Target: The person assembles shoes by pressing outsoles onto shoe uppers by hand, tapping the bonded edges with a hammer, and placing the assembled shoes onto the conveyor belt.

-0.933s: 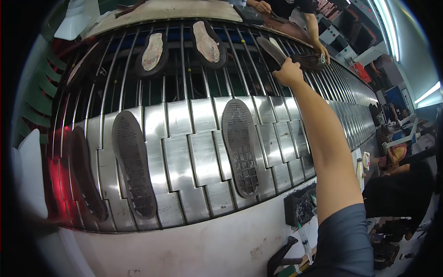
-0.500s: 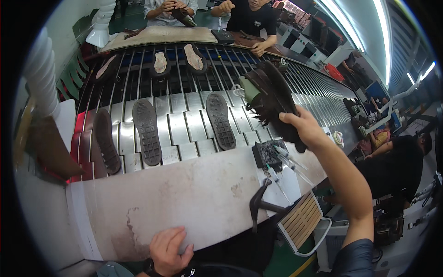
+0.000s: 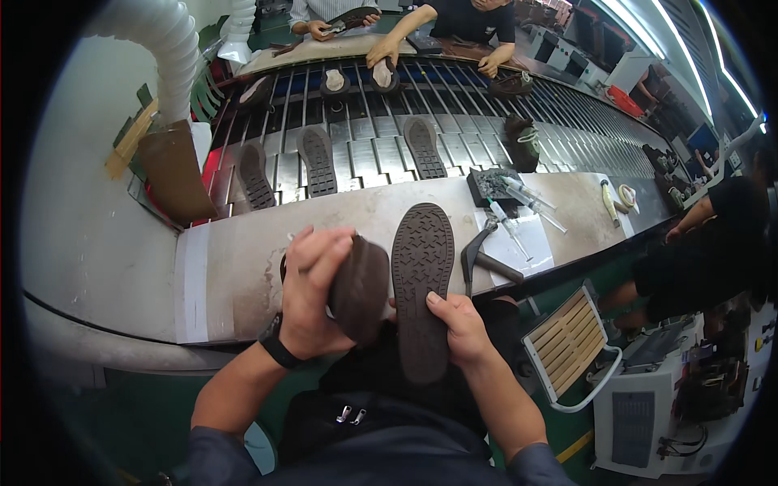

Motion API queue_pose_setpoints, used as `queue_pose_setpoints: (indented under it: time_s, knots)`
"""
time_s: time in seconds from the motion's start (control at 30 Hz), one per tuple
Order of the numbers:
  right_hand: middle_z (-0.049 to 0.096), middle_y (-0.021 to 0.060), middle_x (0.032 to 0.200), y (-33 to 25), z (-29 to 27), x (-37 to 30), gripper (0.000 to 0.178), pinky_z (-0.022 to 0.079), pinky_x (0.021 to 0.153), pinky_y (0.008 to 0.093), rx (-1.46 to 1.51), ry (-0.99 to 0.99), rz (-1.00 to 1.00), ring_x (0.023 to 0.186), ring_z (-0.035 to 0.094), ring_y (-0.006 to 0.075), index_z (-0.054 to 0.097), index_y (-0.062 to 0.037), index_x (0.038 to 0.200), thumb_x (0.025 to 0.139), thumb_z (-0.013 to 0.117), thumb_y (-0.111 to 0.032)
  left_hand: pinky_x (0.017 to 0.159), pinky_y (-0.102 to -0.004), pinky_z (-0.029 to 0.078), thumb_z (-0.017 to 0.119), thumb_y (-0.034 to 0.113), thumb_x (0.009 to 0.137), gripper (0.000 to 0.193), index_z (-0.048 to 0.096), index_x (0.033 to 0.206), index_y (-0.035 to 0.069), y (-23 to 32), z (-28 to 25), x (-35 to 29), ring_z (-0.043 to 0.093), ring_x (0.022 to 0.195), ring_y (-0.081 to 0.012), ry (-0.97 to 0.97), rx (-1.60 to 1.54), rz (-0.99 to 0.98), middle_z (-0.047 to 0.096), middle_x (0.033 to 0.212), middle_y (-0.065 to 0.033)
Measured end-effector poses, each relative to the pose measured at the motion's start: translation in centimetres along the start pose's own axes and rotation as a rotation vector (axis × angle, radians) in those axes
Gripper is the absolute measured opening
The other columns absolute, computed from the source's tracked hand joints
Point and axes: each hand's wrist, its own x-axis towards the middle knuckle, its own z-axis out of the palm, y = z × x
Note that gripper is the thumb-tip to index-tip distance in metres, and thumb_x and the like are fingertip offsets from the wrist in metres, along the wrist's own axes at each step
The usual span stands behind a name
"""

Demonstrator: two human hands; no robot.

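Observation:
My left hand [image 3: 312, 296] is closed around a smooth brown shoe [image 3: 362, 287], smeared by motion and partly covered by my fingers. Just to its right, a dark brown shoe sole [image 3: 423, 259] stands lengthwise with its patterned tread facing me. My right hand [image 3: 462, 324] grips the lower part of that sole, thumb across the tread. Both pieces are held near the table's front edge, close together. To the right of the sole lies a hammer [image 3: 486, 255]. Beyond it, a black tray of dark bits [image 3: 490, 186] and several syringes [image 3: 519, 206] sit by a white sheet.
Past the pale worktable [image 3: 235, 251] runs a slatted metal conveyor [image 3: 365, 154], bearing soles [image 3: 316, 158] and shoes [image 3: 523, 146]. Two co-workers sit opposite; one's hand [image 3: 382, 53] touches a shoe. A slatted stool [image 3: 563, 344] stands at the right. White ducts [image 3: 166, 61] hang at the left.
My right hand has come from over the conveyor to the front of my body, now gripping a sole. My left hand has risen off the table and holds a shoe. The view has shifted.

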Motion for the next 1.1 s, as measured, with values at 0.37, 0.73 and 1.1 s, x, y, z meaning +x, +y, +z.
queue_pose_setpoints:
  time_s: [0.37,0.73,1.1]
  knots:
    - [0.074,0.0114,0.128,2.9,-1.6,-2.1,0.03,0.054,0.104,0.0352,-0.003,0.227,-0.321,0.116,0.07,0.0207,0.067,0.0042,0.13,0.102,0.071,-0.005,0.11,-0.038,0.052,0.074,0.015,0.095,0.069,0.045,0.154,-0.003,-3.9,-2.4,5.9,0.066,0.125,-0.021,0.024,-1.155,-0.603,0.068,0.138,-0.0168]
    - [0.076,0.011,0.125,-1.7,8.5,-1.3,0.028,0.055,0.103,0.0354,-0.122,-0.105,-0.321,0.115,0.07,0.0174,0.072,0.0036,0.127,0.1,0.076,-0.003,0.11,-0.0415,0.054,0.07,0.022,0.106,0.053,0.051,0.149,-0.003,-2.0,-3.3,7.8,0.069,0.125,-0.0272,-0.118,-1.06,-0.527,0.071,0.133,-0.022]
    - [0.074,0.0117,0.13,-2.1,8.9,1.6,0.032,0.055,0.103,0.0342,-0.193,-0.188,-0.251,0.119,0.068,0.0163,0.069,0.0037,0.134,0.105,0.072,-0.009,0.108,-0.0381,0.053,0.06,0.071,0.099,0.092,0.052,0.15,-0.006,-2.1,-4.1,8.5,0.066,0.126,-0.0242,-0.251,-1.173,-0.481,0.065,0.14,-0.0199]
